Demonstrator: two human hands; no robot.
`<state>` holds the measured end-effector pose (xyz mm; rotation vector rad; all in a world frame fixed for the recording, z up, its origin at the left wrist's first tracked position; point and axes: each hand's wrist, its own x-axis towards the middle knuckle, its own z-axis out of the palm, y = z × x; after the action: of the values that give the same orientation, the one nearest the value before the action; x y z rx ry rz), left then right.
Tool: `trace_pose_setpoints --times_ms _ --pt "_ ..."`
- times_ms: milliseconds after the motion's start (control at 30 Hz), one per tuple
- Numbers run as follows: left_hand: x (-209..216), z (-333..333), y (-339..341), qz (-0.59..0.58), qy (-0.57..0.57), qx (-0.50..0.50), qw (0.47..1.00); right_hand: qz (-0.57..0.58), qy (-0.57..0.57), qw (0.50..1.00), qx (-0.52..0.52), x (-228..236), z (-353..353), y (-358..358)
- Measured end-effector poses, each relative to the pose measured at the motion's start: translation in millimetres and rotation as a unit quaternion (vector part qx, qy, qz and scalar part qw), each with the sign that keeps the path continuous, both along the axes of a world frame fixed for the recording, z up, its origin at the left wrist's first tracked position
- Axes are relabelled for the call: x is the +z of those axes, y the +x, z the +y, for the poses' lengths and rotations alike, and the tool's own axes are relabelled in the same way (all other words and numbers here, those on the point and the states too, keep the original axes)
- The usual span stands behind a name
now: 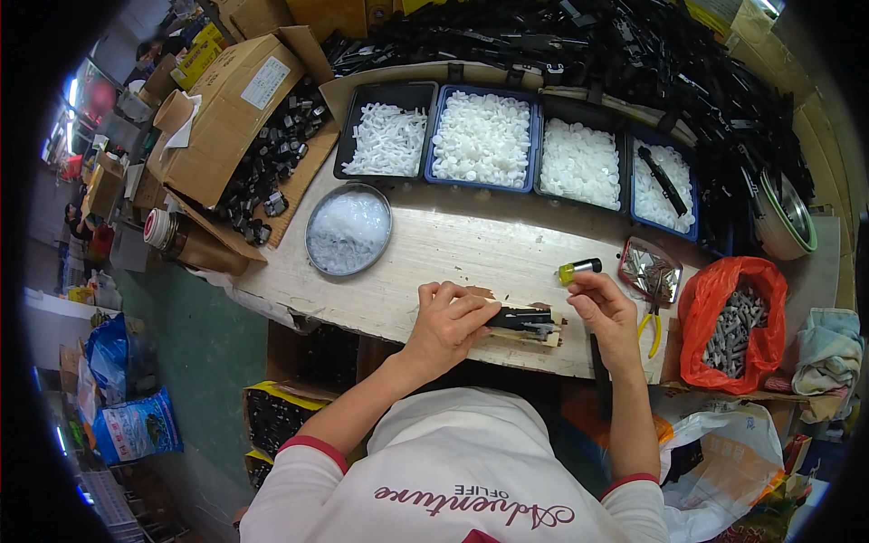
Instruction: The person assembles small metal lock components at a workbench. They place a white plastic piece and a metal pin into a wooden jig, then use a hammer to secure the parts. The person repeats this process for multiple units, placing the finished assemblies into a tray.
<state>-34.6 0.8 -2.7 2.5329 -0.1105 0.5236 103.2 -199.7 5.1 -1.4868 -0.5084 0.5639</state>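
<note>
My left hand point(448, 319) is closed on a long black plastic part point(525, 319), which lies on a small worn wooden block point(548, 338) near the table's front edge. My right hand point(605, 309) is raised just right of that part. Its thumb and forefinger come close together, and anything small between them is too small to make out. Just beyond those fingertips lies a short cylinder point(579, 270), yellow-green at one end and black at the other. Pliers with yellow handles point(650, 333) and a red-rimmed tray of small metal pieces point(652, 271) are to the right.
Bins of white plastic pieces point(480, 138) line the table's back, a black part point(663, 181) on the rightmost. A round dish point(310, 237) stands left. A red bag of grey parts point(697, 348) sits right. Black parts point(615, 45) are heaped behind; a cardboard box point(226, 118) lies far left.
</note>
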Motion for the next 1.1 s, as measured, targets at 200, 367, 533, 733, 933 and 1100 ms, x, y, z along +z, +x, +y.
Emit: trace_pose_setpoints --times_ms 200,367,533,733,933,1100 --pt "-9 -6 4 -0.001 0.079 -0.011 0.997 -0.127 -0.113 0.985 -0.013 -1 -6 -4" --pt "-9 -7 9 0.002 0.095 -0.025 0.995 -0.209 -0.141 0.967 -0.041 -7 -6 -6" --pt "-12 -4 8 0.009 0.121 -0.039 0.992 -0.379 -0.254 0.885 -0.096 -12 -12 -10" --pt "-18 0 9 -0.01 0.078 -0.072 0.994 -0.426 -0.382 0.813 -0.106 -18 -20 -12" --pt "-19 4 9 -0.008 0.094 -0.09 0.991 -0.418 -0.42 0.801 -0.089 -30 -21 -12" --pt "-7 6 4 0.048 0.148 -0.098 0.983 -0.411 -0.41 0.808 -0.094 -38 -20 -11"
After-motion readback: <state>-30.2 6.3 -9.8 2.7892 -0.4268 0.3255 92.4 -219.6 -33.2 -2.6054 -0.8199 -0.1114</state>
